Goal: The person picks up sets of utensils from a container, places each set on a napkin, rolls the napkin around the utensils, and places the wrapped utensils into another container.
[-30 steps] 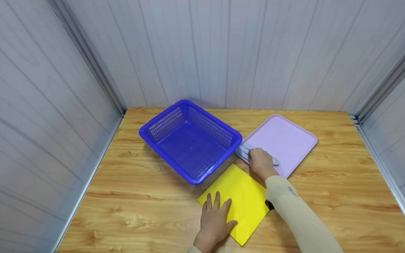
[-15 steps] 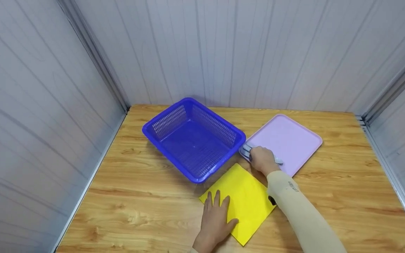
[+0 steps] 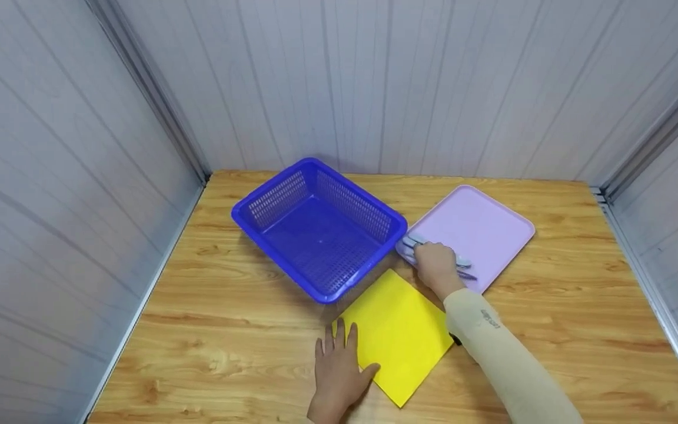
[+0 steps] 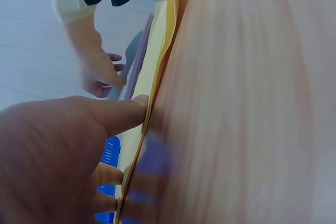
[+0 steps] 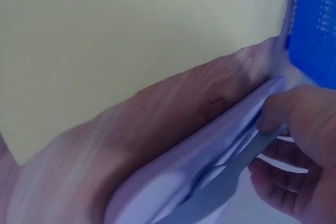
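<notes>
The right hand (image 3: pixel 436 265) pinches a grey utensil (image 5: pixel 220 187) between thumb and fingers, low over the near-left edge of the pink tray (image 3: pixel 480 227). At least one more slim piece (image 3: pixel 467 275) shows just beside it, though whether that one is also held cannot be told. A loose pinch on several pieces could let one swivel and slide out; lifting too early could knock the tray's raised rim.

The left hand (image 3: pixel 339 374) lies with fingers extended along the near-left edge of the yellow sheet (image 3: pixel 404 338), gripping nothing, its thumb resting on top. The sheet looks light and folded (its layers gape at one end in the left wrist view), so a sideways push could skew it or spread the layers.

Farther left, the blue basket (image 3: pixel 321 235) sits right up against the tray's left corner; whether they touch is unclear. A utensil end swung left could catch its rim and shift it on the wooden table (image 3: pixel 215 330).
</notes>
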A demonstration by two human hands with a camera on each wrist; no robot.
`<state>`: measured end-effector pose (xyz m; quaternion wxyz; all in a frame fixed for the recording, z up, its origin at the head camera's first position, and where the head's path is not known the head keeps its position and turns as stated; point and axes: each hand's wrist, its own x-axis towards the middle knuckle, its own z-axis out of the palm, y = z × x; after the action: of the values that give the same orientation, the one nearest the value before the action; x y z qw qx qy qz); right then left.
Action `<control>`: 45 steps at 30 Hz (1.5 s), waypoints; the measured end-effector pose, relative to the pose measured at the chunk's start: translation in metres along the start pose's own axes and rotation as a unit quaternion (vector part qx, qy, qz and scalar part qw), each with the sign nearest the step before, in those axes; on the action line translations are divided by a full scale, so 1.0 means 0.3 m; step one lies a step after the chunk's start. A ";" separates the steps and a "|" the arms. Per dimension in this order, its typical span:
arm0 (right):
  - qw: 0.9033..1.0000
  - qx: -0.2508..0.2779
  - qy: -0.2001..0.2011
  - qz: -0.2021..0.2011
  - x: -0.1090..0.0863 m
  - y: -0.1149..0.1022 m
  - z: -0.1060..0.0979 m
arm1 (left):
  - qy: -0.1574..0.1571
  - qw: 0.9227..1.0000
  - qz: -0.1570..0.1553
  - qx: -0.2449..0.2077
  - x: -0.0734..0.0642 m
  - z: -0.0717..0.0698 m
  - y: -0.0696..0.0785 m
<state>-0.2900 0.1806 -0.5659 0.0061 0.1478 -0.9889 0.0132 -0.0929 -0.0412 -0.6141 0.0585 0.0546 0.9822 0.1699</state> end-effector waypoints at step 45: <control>0.982 0.117 0.145 0.035 -0.478 -0.482 0.124 | 0.018 0.999 0.034 0.039 0.005 -0.022 -0.013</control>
<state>-0.1107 0.0832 -0.6017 0.1312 0.1092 -0.9737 0.1508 -0.0955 -0.0468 -0.6094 0.0327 0.0871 0.9865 0.1348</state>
